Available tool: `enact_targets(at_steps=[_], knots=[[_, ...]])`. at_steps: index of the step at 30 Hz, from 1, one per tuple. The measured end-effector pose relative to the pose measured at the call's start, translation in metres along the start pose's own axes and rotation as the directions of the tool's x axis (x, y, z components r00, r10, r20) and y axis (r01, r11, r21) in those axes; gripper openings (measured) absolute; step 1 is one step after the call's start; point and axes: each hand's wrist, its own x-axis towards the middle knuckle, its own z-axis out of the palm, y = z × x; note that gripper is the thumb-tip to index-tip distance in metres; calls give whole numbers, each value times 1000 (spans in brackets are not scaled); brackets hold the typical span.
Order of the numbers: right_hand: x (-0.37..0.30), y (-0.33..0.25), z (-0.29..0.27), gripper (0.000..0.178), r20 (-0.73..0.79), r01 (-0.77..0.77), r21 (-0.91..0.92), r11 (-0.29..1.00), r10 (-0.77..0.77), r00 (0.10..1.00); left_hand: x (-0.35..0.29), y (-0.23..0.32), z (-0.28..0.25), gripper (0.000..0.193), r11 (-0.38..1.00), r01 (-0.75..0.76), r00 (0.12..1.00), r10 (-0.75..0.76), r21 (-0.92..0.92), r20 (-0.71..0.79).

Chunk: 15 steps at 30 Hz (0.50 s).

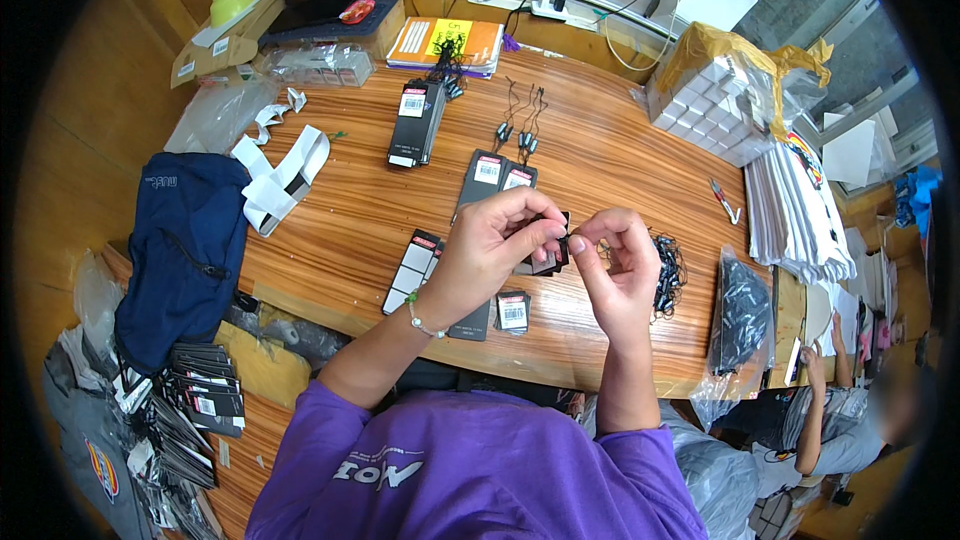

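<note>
Above a wooden table, the left hand pinched a small stack of dark tags, fingers closed on its upper edge. The right hand, just beside it, had fingertips pressed together on a thin black string meeting the tags' top; a pile of strings lay near its right.

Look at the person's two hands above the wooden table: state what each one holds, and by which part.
The left hand pinches a dark card tag by its top edge. The right hand fingers meet there on something too small to identify.
</note>
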Motion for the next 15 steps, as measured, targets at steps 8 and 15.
enact_targets(at_steps=[8,15], knots=[[-2,3,2,12,-7,-26,76,997,27,1000,0,-5,-1,8,1000,1,1000,-1,-5,17],[-5,7,2,13,-4,-55,129,990,56,998,-3,-4,-1,9,999,22,1000,-22,-33,22]])
